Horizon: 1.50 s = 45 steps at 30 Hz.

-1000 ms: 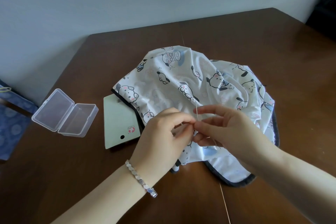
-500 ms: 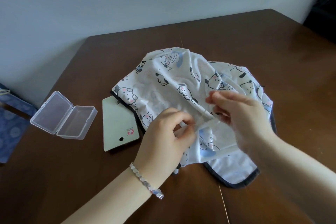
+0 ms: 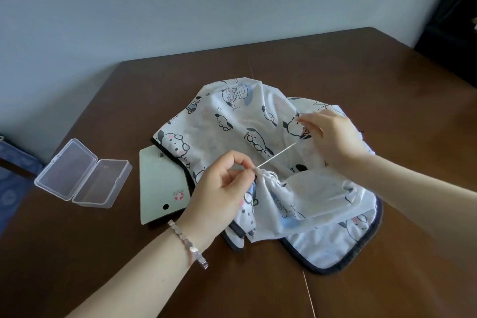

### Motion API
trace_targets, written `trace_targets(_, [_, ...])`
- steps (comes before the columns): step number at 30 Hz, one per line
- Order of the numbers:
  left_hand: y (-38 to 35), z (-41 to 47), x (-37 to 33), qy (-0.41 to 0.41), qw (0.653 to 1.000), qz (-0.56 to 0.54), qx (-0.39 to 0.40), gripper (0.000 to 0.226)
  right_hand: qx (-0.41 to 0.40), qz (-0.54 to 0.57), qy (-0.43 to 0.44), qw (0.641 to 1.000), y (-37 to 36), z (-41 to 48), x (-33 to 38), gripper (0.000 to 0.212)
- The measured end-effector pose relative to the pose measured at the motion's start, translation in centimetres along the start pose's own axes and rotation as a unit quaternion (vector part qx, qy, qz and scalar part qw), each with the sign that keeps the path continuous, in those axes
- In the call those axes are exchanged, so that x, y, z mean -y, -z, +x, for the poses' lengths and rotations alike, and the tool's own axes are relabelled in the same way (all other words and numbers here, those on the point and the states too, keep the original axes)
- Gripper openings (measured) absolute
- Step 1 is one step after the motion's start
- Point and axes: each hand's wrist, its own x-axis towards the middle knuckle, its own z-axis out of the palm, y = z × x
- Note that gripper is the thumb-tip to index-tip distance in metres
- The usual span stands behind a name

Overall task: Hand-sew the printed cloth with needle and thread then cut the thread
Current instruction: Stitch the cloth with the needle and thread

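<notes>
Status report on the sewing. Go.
Left hand pinching printed cloth at the stitch. Right hand pulling thread taut. Thread uncut. Nothing in the way.

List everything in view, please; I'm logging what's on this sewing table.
printed cloth: one, white with black-and-blue cartoon print and dark edging, bunched at the table's middle
thread: one, white, stretched taut between the two hands
plastic box: one, clear, lid open, lying left of the cloth
card: one, pale green, flat on the table, its right edge under the cloth
table: one, dark brown wood
wall: one, pale blue-grey, behind the table
bracelet: one, silver, on the left wrist
left hand: one, pinching the cloth where the thread comes out
right hand: one, pulling the thread up and away; needle too small to make out
</notes>
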Motion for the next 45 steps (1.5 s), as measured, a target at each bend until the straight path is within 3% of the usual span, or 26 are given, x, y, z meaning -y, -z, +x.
trace_targets(3, [0.3,0.0,-0.1,0.003,1.0,-0.004,-0.005,0.018,0.045,-0.148,0.056,0.986,0.9,1.0,-3.3,0.019])
trace_targets(7, [0.5,0.1,0.0,0.008,1.0,-0.006,-0.017,0.021,0.02,-0.24,0.02,0.97,2.2,2.0,-5.7,0.02])
trace_targets(9, [0.6,0.2,0.1,0.008,1.0,-0.002,-0.018,0.021,-0.039,-0.179,0.002,0.983,2.6,1.6,-4.2,0.018])
trace_targets(11, [0.5,0.3,0.2,0.002,1.0,0.006,-0.013,0.017,-0.044,-0.038,-0.019,0.998,2.8,0.8,-0.8,0.021])
trace_targets(14, [0.4,0.2,0.2,-0.014,1.0,0.02,0.0,0.014,0.069,0.119,-0.064,0.988,2.5,-1.2,4.1,0.023])
trace_targets(18, [0.2,0.2,-0.1,-0.023,1.0,0.02,0.004,0.011,0.226,0.273,-0.072,0.932,2.5,-3.6,7.6,0.014])
trace_targets(22, [0.4,0.2,0.0,-0.027,0.999,0.026,0.005,0.014,0.3,0.292,-0.063,0.906,2.7,-4.2,8.2,0.014])
trace_targets(34, [1.3,-0.4,0.0,-0.043,0.999,0.013,0.017,0.017,0.163,0.193,-0.116,0.961,2.0,-3.2,5.3,0.017])
trace_targets(39, [1.3,-0.4,0.1,-0.044,0.998,0.026,0.029,0.023,0.149,0.189,-0.114,0.964,1.9,-3.3,5.1,0.019])
trace_targets(45, [2.1,-0.4,0.1,-0.061,0.997,0.046,0.018,0.006,0.168,0.241,-0.039,0.955,3.1,-3.9,6.4,0.032])
